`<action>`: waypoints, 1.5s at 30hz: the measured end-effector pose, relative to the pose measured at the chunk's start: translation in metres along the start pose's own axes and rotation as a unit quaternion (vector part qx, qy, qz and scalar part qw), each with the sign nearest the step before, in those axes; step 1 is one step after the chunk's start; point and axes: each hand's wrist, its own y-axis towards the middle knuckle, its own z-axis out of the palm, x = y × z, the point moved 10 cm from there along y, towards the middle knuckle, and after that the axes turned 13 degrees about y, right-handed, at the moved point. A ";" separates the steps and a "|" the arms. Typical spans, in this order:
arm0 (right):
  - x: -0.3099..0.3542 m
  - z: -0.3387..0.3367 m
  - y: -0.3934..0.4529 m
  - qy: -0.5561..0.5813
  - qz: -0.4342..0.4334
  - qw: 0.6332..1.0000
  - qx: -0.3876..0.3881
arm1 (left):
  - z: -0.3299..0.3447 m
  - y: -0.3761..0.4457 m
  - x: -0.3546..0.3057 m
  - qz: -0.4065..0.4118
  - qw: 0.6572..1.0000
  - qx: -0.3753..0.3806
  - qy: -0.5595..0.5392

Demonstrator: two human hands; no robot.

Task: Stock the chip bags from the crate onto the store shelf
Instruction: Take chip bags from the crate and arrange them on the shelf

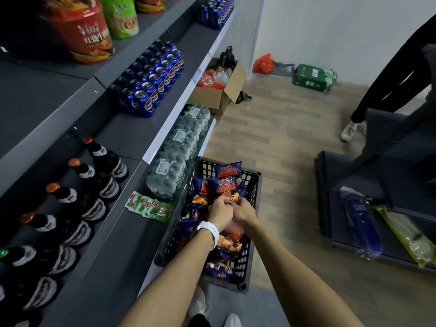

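Head view. Black slatted plastic crate [256, 185] on the wood floor, beside the grey metal store shelf [122, 234], holds many blue-and-orange foil chip bags [227, 169]; none seen on the shelf, so stocking looks barely begun, w/ most of the load left. Both forearms reach down and fwd into the crate. Left hand [220, 211] (white wristband) and right hand [243, 212] sit close together, fingers curled around the bottom edge of one upright chip bag [226, 185] near crate centre. Grip detail blurred.
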 end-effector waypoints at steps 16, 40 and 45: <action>-0.040 0.036 0.162 -0.039 0.003 0.999 0.035 | 0.034 0.178 0.068 -0.098 0.995 -0.033 -0.012; 0.029 0.045 0.175 0.164 -0.007 0.894 0.417 | 0.013 0.210 0.049 -0.020 0.957 0.042 -0.287; 0.033 0.083 0.155 0.251 0.102 0.866 0.420 | -0.035 0.193 0.077 -0.035 0.943 0.005 -0.330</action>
